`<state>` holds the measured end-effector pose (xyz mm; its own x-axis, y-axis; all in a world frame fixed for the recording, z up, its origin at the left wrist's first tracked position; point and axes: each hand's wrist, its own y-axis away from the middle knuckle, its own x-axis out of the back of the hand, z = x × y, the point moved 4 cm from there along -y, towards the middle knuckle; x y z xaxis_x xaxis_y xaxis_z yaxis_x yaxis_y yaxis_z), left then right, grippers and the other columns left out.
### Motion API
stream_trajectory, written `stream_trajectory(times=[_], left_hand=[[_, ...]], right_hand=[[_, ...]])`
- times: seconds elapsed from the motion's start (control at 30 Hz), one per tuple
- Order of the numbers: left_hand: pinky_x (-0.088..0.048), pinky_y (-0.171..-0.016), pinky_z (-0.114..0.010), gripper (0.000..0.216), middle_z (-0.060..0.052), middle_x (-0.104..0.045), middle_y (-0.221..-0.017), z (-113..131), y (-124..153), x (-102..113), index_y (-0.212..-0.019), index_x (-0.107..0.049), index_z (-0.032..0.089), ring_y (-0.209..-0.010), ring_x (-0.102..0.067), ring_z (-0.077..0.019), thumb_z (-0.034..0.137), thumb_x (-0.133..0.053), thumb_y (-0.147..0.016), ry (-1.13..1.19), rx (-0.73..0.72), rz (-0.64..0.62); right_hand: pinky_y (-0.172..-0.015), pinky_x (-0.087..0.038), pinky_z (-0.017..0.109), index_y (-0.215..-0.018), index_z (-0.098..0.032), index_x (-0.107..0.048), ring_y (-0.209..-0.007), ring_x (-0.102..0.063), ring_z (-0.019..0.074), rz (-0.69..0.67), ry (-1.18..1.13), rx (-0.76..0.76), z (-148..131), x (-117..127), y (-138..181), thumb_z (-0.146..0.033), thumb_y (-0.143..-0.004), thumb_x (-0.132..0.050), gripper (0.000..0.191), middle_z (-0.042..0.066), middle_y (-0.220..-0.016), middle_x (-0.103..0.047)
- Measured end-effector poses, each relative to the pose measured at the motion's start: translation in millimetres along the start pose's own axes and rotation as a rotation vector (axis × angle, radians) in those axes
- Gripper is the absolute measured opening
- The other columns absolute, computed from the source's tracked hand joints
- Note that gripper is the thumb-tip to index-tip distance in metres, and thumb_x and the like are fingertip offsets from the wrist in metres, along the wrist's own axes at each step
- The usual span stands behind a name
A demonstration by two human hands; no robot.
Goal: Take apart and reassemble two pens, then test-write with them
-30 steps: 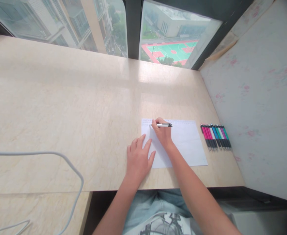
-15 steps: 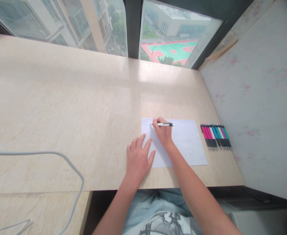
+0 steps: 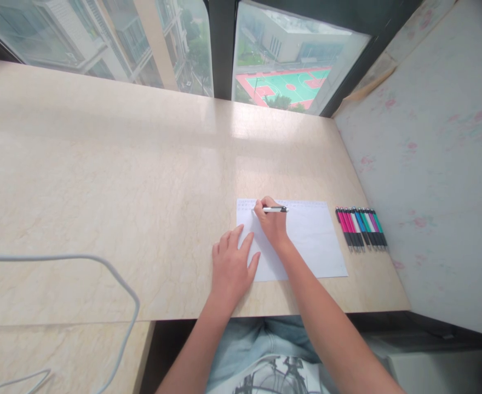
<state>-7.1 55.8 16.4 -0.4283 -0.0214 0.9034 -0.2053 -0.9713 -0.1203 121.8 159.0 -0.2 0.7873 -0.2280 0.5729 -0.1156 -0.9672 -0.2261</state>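
A white sheet of paper lies on the table in front of me, with small rows of handwriting along its top edge. My right hand pinches a white and black pen, its tip at the writing near the upper left of the sheet. Flat and with fingers spread, my left hand rests across the sheet's left edge, partly on the table. To the right of the paper, several pens in pink, white, blue, green and purple lie side by side in a row.
The pale marble-patterned table runs to the windows at the back. A flower-papered wall bounds it on the right. A grey cable loops over the left front, and the table's front edge is close to my body.
The pen's angle and my right hand have shifted very slightly at the writing. My left hand stays in place on the paper; the whole view has drifted a little.
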Motion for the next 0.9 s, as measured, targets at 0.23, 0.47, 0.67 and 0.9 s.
stream_trajectory(times=[0.23, 0.47, 0.67, 0.9], left_hand=[[-0.039, -0.092, -0.050, 0.038, -0.014, -0.051, -0.141, 0.5, 0.1, -0.5, -0.126, -0.059, 0.023, -0.122, -0.046, -0.0348, 0.032, -0.055, -0.089, -0.003, 0.000, 0.006], [-0.039, -0.093, -0.050, 0.036, -0.013, -0.050, -0.141, -0.6, -0.9, -0.9, -0.125, -0.059, 0.023, -0.122, -0.046, -0.0340, 0.032, -0.053, -0.090, 0.000, 0.003, 0.001], [-0.040, -0.093, -0.050, 0.035, -0.013, -0.051, -0.140, -0.9, -2.0, -0.4, -0.123, -0.059, 0.023, -0.121, -0.046, -0.0333, 0.033, -0.053, -0.090, -0.007, 0.004, 0.004], [-0.041, -0.094, -0.050, 0.034, -0.013, -0.054, -0.136, -3.0, -1.8, -0.1, -0.120, -0.060, 0.023, -0.119, -0.049, -0.0328, 0.030, -0.057, -0.088, 0.004, -0.008, 0.064]], right_hand=[[-0.056, -0.030, 0.025, -0.062, -0.021, -0.042, -0.054, -0.039, 0.0108, 0.017, -0.050, -0.021, -1.3, 2.2, -0.2, -0.031, -0.089, -0.047, 0.029, -0.006, -0.055, -0.042], [-0.054, -0.032, 0.024, -0.062, -0.021, -0.048, -0.052, -0.038, 0.0109, 0.157, -0.350, -0.194, 14.6, 10.0, -0.2, -0.037, -0.088, -0.053, 0.032, -0.006, -0.053, -0.041], [-0.051, -0.032, 0.024, -0.061, -0.020, -0.054, -0.052, -0.040, 0.0105, 0.172, -0.722, -0.222, 19.2, 12.6, -6.2, -0.047, -0.090, -0.053, 0.039, -0.004, -0.055, -0.045], [-0.043, -0.027, 0.020, -0.070, -0.021, -0.053, -0.051, -0.037, 0.0074, 0.119, -1.108, -0.428, 15.0, 34.9, 9.7, -0.044, -0.074, -0.073, 0.031, -0.006, -0.062, -0.043]])
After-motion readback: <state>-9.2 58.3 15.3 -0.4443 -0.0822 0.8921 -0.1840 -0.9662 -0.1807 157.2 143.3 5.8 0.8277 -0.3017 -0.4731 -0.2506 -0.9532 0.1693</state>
